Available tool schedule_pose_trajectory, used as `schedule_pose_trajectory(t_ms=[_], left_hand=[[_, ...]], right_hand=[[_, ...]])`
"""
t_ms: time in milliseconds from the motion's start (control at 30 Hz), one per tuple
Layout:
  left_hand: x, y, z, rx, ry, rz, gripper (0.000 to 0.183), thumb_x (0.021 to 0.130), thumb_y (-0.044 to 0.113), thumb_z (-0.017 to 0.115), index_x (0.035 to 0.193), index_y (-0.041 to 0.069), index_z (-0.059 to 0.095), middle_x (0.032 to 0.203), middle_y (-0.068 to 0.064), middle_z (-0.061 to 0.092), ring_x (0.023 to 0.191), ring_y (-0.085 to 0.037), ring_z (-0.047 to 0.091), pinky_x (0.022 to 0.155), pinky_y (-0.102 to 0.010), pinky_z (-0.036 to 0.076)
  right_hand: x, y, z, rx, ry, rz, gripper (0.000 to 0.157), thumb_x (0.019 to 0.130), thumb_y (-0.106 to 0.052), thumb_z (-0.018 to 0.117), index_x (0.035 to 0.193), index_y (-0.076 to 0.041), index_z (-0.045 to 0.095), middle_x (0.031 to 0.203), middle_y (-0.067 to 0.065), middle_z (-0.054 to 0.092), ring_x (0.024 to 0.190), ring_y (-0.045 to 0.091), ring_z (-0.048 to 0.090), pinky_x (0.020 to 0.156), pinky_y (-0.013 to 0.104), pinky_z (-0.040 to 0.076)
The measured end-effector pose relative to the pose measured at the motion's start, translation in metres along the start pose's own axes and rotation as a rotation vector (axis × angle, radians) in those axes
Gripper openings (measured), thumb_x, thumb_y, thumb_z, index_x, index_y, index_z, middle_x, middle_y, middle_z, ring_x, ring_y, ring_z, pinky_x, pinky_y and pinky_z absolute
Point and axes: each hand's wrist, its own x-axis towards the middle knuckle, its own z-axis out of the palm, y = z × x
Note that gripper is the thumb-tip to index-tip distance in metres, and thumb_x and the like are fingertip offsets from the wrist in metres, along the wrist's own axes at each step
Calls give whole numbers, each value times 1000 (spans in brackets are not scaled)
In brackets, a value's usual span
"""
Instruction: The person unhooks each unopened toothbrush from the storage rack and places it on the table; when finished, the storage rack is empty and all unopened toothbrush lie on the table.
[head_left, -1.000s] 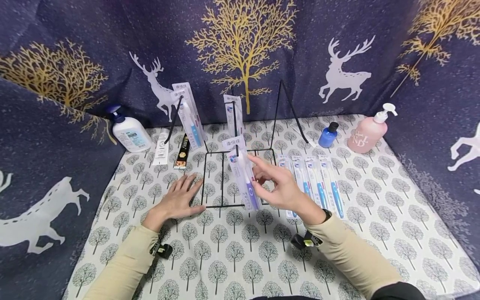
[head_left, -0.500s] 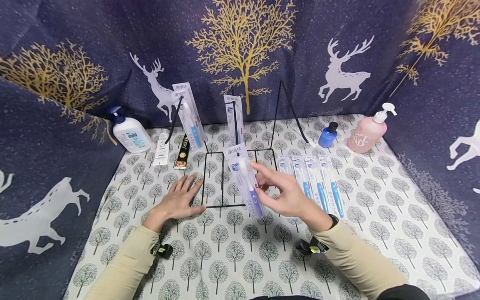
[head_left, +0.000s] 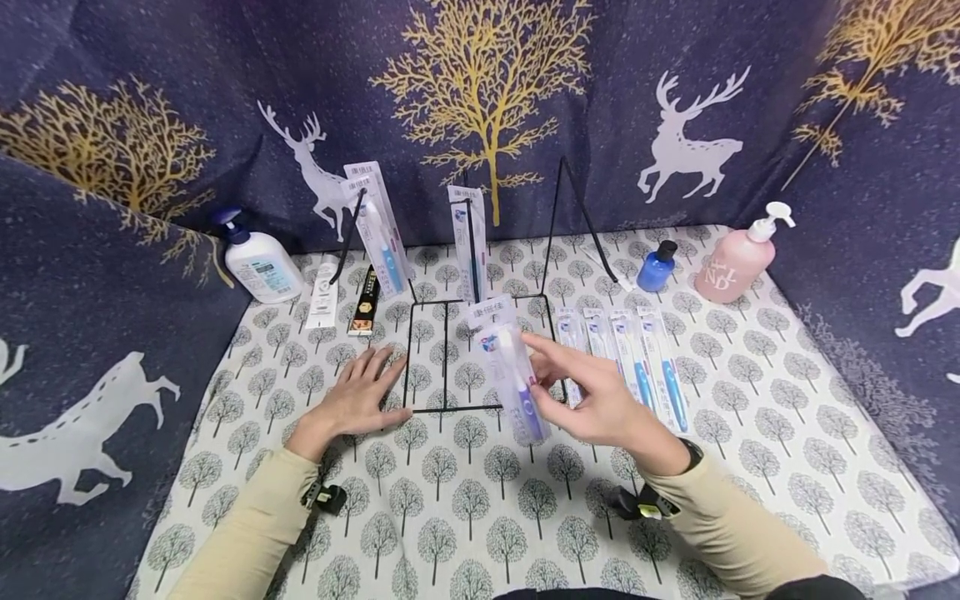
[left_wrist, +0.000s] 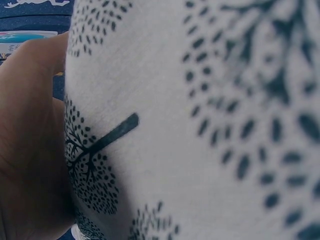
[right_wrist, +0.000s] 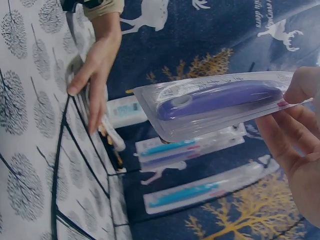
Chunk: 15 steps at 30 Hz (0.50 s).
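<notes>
My right hand (head_left: 592, 392) pinches a packaged purple toothbrush (head_left: 517, 383) by its right edge, thumb and fingers on the clear blister pack. The pack is held tilted above the front of a black wire rack (head_left: 446, 358), just in front of its middle prong. In the right wrist view, the purple handle (right_wrist: 220, 100) shows through the plastic. My left hand (head_left: 360, 400) rests flat on the table with fingers spread, its thumb at the rack's front left corner. Packaged toothbrushes hang on the rack's left prong (head_left: 378, 229), and another pack (head_left: 467, 242) hangs on the middle one.
Several packaged blue toothbrushes (head_left: 660, 367) lie in a row right of the rack. A white tube (head_left: 322, 292) and a black tube (head_left: 365, 302) lie at left, near a white pump bottle (head_left: 264, 271). A blue bottle (head_left: 657, 268) and a pink pump bottle (head_left: 735, 262) stand at back right.
My right hand has drawn the purple toothbrush pack toward me and to the right, away from the middle prong's tip, which it overlapped earlier. My left hand has stayed put.
</notes>
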Motion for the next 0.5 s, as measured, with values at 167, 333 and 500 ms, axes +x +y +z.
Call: schedule_pose_trajectory(t_ms=[167, 333, 500], left_hand=[[0, -1, 1, 5, -1, 6, 91, 80, 69, 45, 147, 14, 17, 153, -13, 7, 136, -43, 10, 106, -66, 11], [0, -1, 0, 5, 2, 6, 90, 80, 69, 45, 147, 15, 18, 153, -12, 7, 137, -42, 10, 106, -65, 12], [-1, 0, -1, 4, 8, 9, 89, 80, 68, 46, 147, 16, 18, 154, -11, 7, 137, -41, 11, 107, -64, 13]], right_hand=[[0, -10, -19, 77, 55, -21, 65, 65, 18, 56, 128, 18, 37, 86, 27, 63, 65, 22, 64, 61, 22, 55], [1, -18, -41, 164, 134, -27, 60, 67, 19, 54, 125, 21, 37, 81, 24, 63, 62, 20, 60, 53, 20, 52], [0, -26, -64, 190, 245, 23, 55, 69, 18, 55, 121, 24, 38, 81, 22, 65, 68, 19, 62, 57, 20, 53]])
